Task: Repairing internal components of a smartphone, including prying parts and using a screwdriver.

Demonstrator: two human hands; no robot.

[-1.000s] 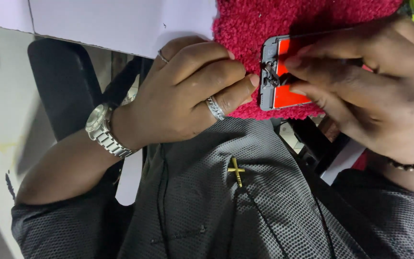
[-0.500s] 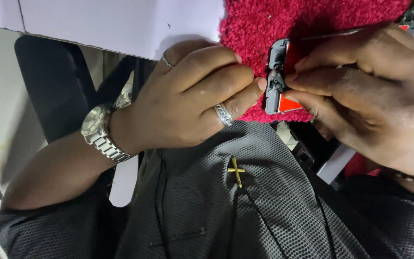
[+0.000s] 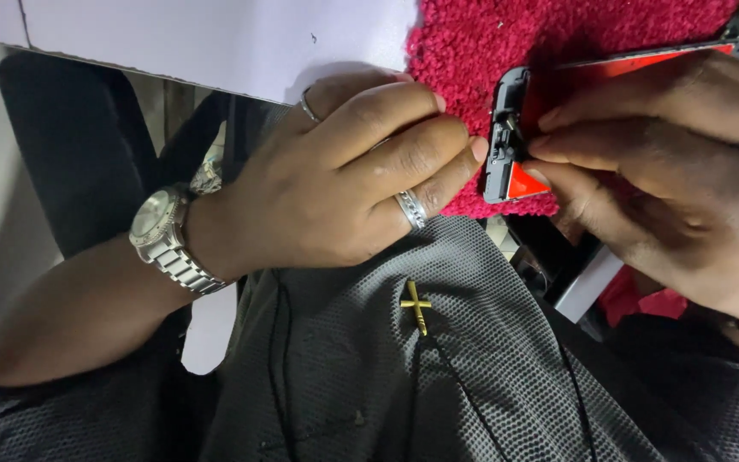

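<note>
Our right hand [image 3: 669, 171] pinches the phone screen [image 3: 515, 137] on the red towel [image 3: 489, 51]; our left hand [image 3: 344, 180] rests curled beside it, holding nothing.

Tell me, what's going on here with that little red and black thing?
A person is working on a phone screen panel, a flat part with a black end and a red face, lying on a fuzzy red mat at the edge of a white table. The right hand has its fingertips pressed on the panel's black end. The left hand, wearing rings and a silver wristwatch, rests beside it with its fingers on the mat's edge. Whether a tool is held cannot be told.
</note>
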